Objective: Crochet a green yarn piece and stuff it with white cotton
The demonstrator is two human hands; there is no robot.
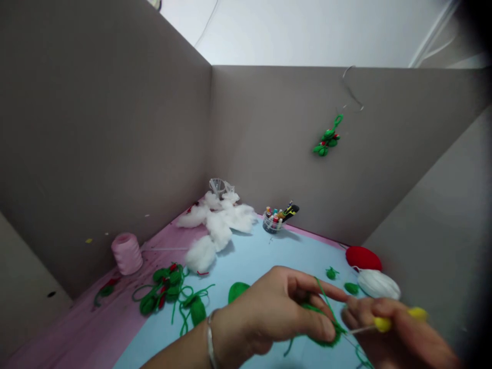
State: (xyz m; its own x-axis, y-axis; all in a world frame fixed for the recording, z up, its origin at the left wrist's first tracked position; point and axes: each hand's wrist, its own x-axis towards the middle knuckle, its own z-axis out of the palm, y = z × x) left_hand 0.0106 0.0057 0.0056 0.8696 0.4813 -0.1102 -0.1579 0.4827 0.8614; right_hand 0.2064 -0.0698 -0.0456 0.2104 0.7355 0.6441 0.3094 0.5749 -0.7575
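1. Here, the left hand [277,307] has its fingers [319,324] pinching a small green crocheted yarn piece [331,335], just in front of the white oval yarn ball [378,284].
2. The right hand [403,338], also just in front of that ball, has its fingers [361,307] pinching a yellow-handled metal crochet hook [382,324] that touches the piece.

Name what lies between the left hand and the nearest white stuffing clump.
A flat green leaf piece, on the blue mat between left hand and stuffing clump; head view.

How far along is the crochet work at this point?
Done: one green leaf cluster hangs on the wall, a second cluster lies on the table. In hand: the left hand pinches a green piece while the right hand works a yellow-handled hook. Left: loose leaves lie unjoined.
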